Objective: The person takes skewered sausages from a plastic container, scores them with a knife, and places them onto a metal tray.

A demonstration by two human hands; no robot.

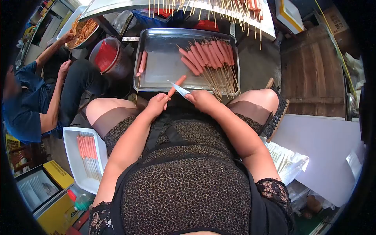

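I have the left hand (157, 105) closed on the near end of a sausage (181, 81), which points to 1 o'clock at the tray's (162, 58) 6 o'clock edge; the right hand (205, 102) grips a knife (182, 91), tip toward 10. I judge the sausage light, soft, slightly slick, easily split: best pinched gently near its end.

Room for us over tray's (162, 64) bare middle, between sausages (143, 60) at left wall and pile (211, 55) at right. Pile's sticks (213, 80) cross near rim, in right hand's (204, 101) way. Knife (181, 91) and held sausage (177, 85) cross before us. Beyond far rim, skewers (231, 11) jut from table (121, 4).
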